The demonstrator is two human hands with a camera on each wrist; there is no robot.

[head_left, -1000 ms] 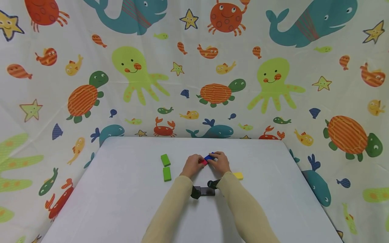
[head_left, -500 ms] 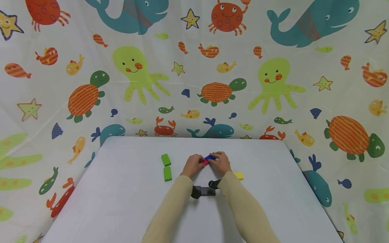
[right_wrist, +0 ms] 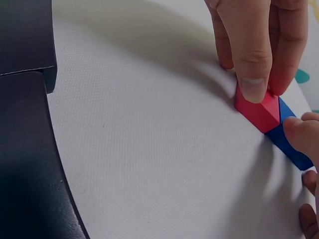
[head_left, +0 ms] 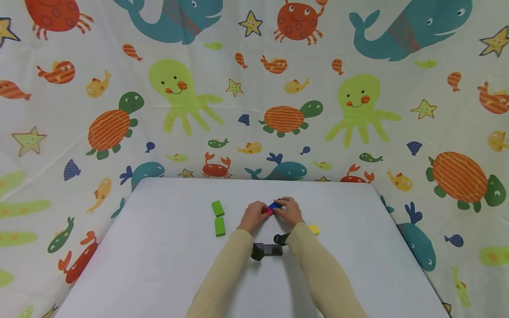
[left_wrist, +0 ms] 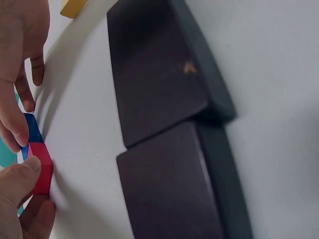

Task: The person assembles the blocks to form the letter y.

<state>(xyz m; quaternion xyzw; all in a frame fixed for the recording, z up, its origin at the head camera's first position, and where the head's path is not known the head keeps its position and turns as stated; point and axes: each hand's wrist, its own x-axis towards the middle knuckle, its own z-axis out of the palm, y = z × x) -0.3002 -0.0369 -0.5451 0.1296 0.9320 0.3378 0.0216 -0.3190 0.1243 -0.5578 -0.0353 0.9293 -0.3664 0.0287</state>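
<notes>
My left hand pinches a small red block, its thumb on top, as the left wrist view shows. My right hand holds a blue block with its thumb against the near side. End to end, the red and blue blocks meet on the white table, lying at a slant in the head view. Nearer to me, between the forearms, lie two dark blocks, also end to end and slightly offset. Part of the blue block is covered by the right fingers.
Two green blocks, one farther and one nearer, lie left of the hands on the white table. A yellow block shows beside the right sleeve. Behind the table's far edge hangs a curtain printed with sea animals.
Both hands stay at the red and blue blocks with almost no visible motion. The whole head view has shifted very slightly.
</notes>
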